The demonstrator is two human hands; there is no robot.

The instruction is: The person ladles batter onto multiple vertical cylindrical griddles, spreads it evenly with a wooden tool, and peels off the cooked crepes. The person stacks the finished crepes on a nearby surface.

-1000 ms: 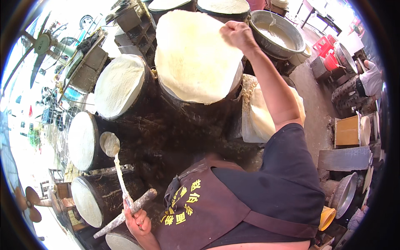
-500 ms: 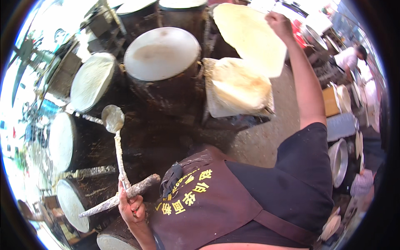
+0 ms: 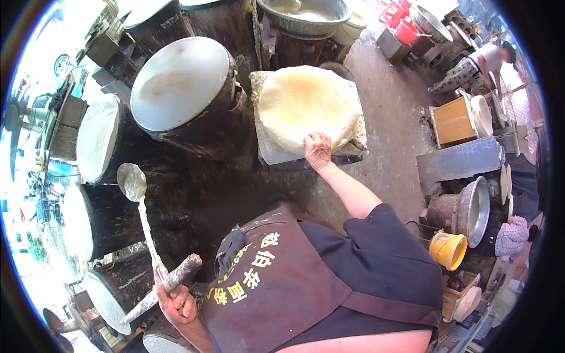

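My left hand (image 3: 176,303), low at the left, is closed round a batter-crusted ladle (image 3: 143,215) and a thick tapered stick (image 3: 183,273); the ladle's bowl points upward. My right hand (image 3: 318,150) has its fingers curled on the front edge of a pale, thin round sheet (image 3: 306,106), which lies on a stack atop a crusted square board (image 3: 265,147). Behind and left of the stack stands a dark drum with a bare, slightly stained pale round plate (image 3: 179,82). Another drum top (image 3: 94,135) farther left carries a cream-coloured layer.
More drums (image 3: 106,294) curve round my left. A basin of batter (image 3: 303,12) is at the back. Along the right stand a yellow bucket (image 3: 447,250), a grey metal box (image 3: 453,159), red tubs (image 3: 407,30) and basins. Another person (image 3: 471,70) bends over at the upper right.
The large sheet has left the middle drum, swung rightward in my right hand, and now lies on the stack. My right arm has lowered to its front edge.
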